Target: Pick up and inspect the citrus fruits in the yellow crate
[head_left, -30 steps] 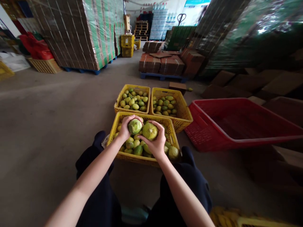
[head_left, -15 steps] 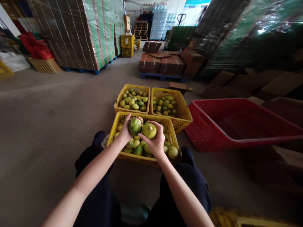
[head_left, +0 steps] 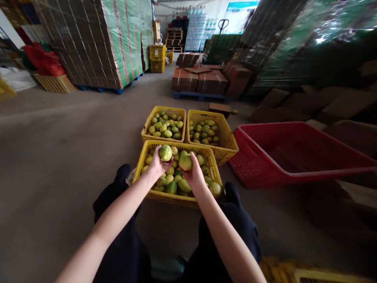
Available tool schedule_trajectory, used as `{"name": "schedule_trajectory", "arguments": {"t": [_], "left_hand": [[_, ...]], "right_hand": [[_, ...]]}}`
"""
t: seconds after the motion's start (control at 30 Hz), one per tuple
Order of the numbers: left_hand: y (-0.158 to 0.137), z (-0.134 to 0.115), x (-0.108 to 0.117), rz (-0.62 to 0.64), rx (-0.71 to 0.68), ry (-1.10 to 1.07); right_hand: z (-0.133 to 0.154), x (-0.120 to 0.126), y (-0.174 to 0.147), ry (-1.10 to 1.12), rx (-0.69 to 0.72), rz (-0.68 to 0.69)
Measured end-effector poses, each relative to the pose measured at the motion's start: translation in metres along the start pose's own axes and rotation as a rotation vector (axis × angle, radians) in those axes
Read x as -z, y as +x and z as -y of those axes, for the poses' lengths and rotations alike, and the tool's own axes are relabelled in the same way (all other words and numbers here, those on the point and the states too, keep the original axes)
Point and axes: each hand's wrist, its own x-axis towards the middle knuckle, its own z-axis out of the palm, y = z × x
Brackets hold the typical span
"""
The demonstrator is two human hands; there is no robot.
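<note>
My left hand (head_left: pixel 159 165) is closed round a green lemon (head_left: pixel 165 153) with a pale patch on its upper side. A yellow-green lemon (head_left: pixel 185 161) is gripped in my right hand (head_left: pixel 194 171), with the thumb along its right side. The two fruits are apart, with a small gap between them. Both hands are over the near yellow crate (head_left: pixel 176 199), which holds many green and yellow lemons (head_left: pixel 171 187). Some of the fingers are hidden behind or under the fruits.
Two more yellow crates of lemons, left (head_left: pixel 143 135) and right (head_left: pixel 228 137), adjoin the near one. A large red crate (head_left: pixel 259 173) lies to the right. Flattened cartons (head_left: pixel 203 80) on a blue pallet and wrapped stacks (head_left: pixel 88 47) stand farther back.
The two lemons have moved apart. The left one is turned and slightly higher, showing a paler side. The right one is tilted, and my right thumb has shifted to its side.
</note>
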Motion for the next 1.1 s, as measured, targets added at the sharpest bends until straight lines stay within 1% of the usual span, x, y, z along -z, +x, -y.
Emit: {"name": "schedule_trajectory", "arguments": {"t": [0.07, 0.1, 0.13, 0.3, 0.4, 0.47, 0.57, 0.67, 0.73, 0.8, 0.9, 1.1], "left_hand": [[0.002, 0.001, 0.002, 0.002, -0.017, 0.040], [0.002, 0.001, 0.002, -0.003, -0.028, 0.054], [0.003, 0.002, 0.002, -0.006, -0.032, 0.063], [-0.002, 0.001, -0.003, 0.035, -0.027, 0.047], [-0.007, 0.000, -0.006, 0.027, -0.032, 0.057], [-0.010, 0.000, -0.007, 0.021, -0.054, 0.068], [-0.012, 0.000, -0.008, 0.042, -0.123, 0.062], [-0.011, 0.000, -0.008, 0.069, -0.150, 0.062], [-0.010, 0.001, -0.007, 0.090, -0.126, 0.090], [-0.009, 0.001, -0.006, 0.112, -0.107, 0.115], [-0.008, 0.002, -0.008, 0.133, -0.114, 0.127], [-0.012, 0.001, -0.011, 0.122, -0.103, 0.137]], "right_hand": [[0.002, -0.002, 0.001, 0.045, -0.139, -0.121], [0.003, -0.003, 0.001, 0.065, -0.187, -0.171], [0.004, -0.004, 0.001, 0.082, -0.205, -0.185], [0.005, -0.009, 0.000, 0.133, -0.186, -0.180], [0.005, -0.011, -0.002, 0.149, -0.160, -0.156], [0.004, -0.011, -0.003, 0.161, -0.124, -0.117], [0.003, -0.008, -0.005, 0.153, -0.038, -0.019], [0.004, -0.006, -0.006, 0.105, -0.034, 0.055], [0.004, -0.006, -0.007, 0.108, -0.048, 0.060], [0.004, -0.008, -0.006, 0.119, -0.028, 0.059], [0.004, -0.008, -0.003, 0.100, -0.021, 0.055], [0.004, -0.002, 0.004, 0.083, -0.121, -0.021]]}}
